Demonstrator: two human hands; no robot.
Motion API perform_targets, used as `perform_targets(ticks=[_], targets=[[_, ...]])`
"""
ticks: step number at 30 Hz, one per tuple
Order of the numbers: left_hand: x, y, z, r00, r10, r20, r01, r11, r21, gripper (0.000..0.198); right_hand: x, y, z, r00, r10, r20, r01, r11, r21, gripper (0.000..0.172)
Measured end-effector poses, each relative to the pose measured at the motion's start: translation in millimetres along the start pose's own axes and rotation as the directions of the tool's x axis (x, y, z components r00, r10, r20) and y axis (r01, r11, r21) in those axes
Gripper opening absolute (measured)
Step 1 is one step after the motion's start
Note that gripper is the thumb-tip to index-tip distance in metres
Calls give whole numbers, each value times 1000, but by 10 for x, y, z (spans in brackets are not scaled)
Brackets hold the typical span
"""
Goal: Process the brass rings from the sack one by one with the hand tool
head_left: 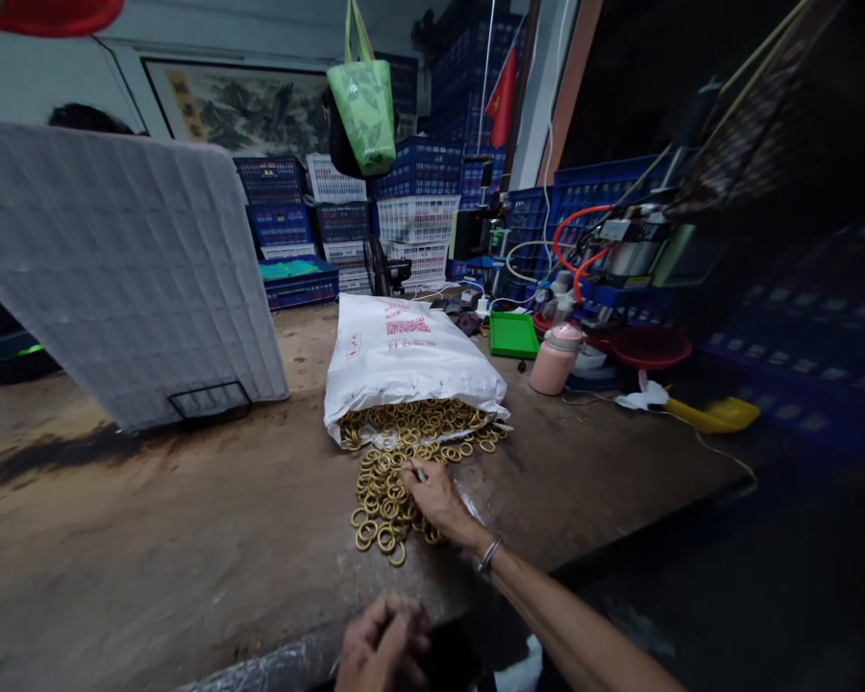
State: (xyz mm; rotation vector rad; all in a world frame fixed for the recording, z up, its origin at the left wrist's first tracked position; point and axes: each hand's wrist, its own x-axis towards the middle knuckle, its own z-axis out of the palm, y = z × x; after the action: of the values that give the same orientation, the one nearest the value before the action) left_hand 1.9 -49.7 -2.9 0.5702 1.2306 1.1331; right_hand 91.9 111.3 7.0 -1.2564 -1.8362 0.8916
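A white sack (389, 356) with red print lies on the brown table (209, 538), its mouth toward me. Brass-coloured rings (385, 509) spill from it into a pile. My right hand (436, 495), with a metal bracelet at the wrist, is at the right side of the pile; its fingers are closed on a small pale object that I cannot make out. Nearer to me, at the table's front edge, is my left hand (385, 639). It is blurred, with fingers curled, and whether it holds anything cannot be told.
A grey padded panel (130, 279) stands at the left. Behind and right of the sack are a green tray (514, 334), a pink jar (555, 360), a red dish (649, 347) and a yellow scoop (721, 415). Blue crates (422, 168) are stacked behind.
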Motion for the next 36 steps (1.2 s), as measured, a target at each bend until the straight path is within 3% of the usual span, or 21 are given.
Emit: perform_targets(ticks=[3,5,7,11,18,21,23,25,27,29,32,34,36], targets=[[196,174,72,966,179,-185,-197,977,-84,43,-117,-42,-71,999,8,51,-20,974,225,21],[317,232,138,936,249,-248,-280,955,-98,48,-240,-91,-108,994,33,101,-67,932,356,21],[407,239,197,924,285,-255,-316,945,-88,49,-370,-132,-128,983,91,162,-158,867,473,23],[478,183,249,892,381,-243,-394,919,-3,28,-554,-147,-117,956,135,262,-271,752,601,29],[434,152,228,897,373,-239,-395,917,-49,25,-644,-54,-58,961,52,271,-197,819,539,30],[414,190,217,892,376,-249,-381,924,30,23,-651,-64,-100,956,69,284,-196,871,450,27],[406,218,196,857,434,-276,-404,900,161,20,-638,-86,-154,962,94,257,-187,912,365,23],[403,231,159,785,556,-274,-467,821,329,15,-616,-117,-210,967,104,231,-169,945,279,22],[405,227,113,714,674,-191,-529,697,484,10,-592,-149,-248,964,85,251,-140,968,210,22],[407,217,73,677,731,-83,-569,592,571,9,-575,-173,-257,950,70,304,-127,977,173,24],[393,223,58,690,723,-5,-576,554,601,11,-567,-171,-223,923,92,373,-177,964,200,26],[372,239,79,746,665,3,-553,618,559,12,-572,-146,-193,910,114,398,-226,943,244,28],[346,251,109,835,551,0,-488,740,462,15,-583,-119,-174,907,129,401,-251,930,267,28]])
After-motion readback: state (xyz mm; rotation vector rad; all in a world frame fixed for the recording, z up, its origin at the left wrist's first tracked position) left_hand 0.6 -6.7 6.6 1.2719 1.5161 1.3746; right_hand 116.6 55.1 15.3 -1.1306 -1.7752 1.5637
